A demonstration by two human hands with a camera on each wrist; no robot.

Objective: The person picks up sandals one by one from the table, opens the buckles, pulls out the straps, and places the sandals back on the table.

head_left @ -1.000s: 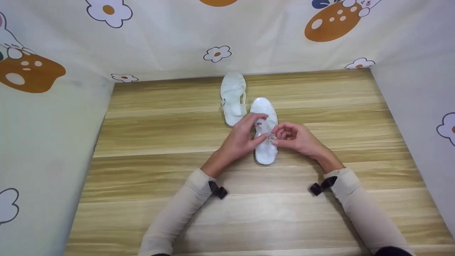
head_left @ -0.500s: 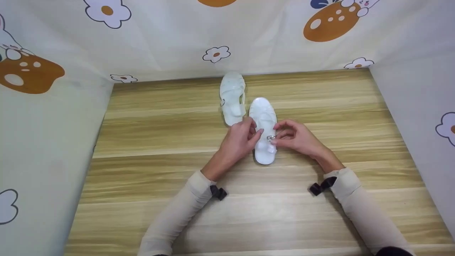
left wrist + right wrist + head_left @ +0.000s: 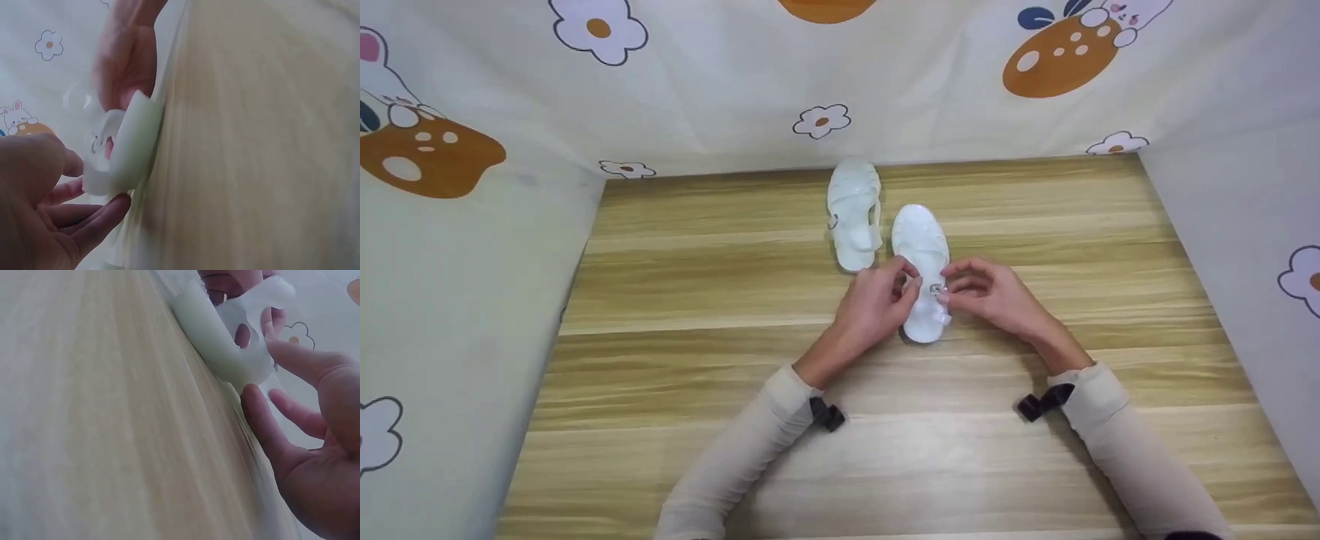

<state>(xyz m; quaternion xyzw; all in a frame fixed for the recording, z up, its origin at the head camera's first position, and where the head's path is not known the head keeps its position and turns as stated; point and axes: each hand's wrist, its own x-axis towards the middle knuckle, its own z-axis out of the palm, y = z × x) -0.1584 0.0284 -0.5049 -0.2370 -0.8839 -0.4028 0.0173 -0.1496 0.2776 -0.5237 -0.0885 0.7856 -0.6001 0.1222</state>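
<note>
A white sandal (image 3: 919, 232) lies on the wood-patterned surface, toe pointing away from me. My left hand (image 3: 874, 300) is at its left side, thumb and index fingertips close together over the sandal; the left wrist view shows these fingers (image 3: 115, 211) bent around its edge. On the right side, my right hand (image 3: 994, 300) pinches the sandal's strap beside a small shiny buckle (image 3: 937, 289). A loose white strap end (image 3: 942, 318) stands near the heel. The right wrist view shows a fingertip (image 3: 253, 392) against the sole and another on the side strap.
A second white sandal (image 3: 853, 206) lies further back and to the left, its toe near the back wall. Pale cloth walls (image 3: 720, 97) with flowers and rabbits enclose the wooden surface (image 3: 697, 262) at the back and sides. Each wrist carries a black camera mount (image 3: 826, 413).
My left hand has drawn back from over the sandal's middle to its left side, its fingers closing together. My right hand stays by the buckle. The head view has shifted slightly.
</note>
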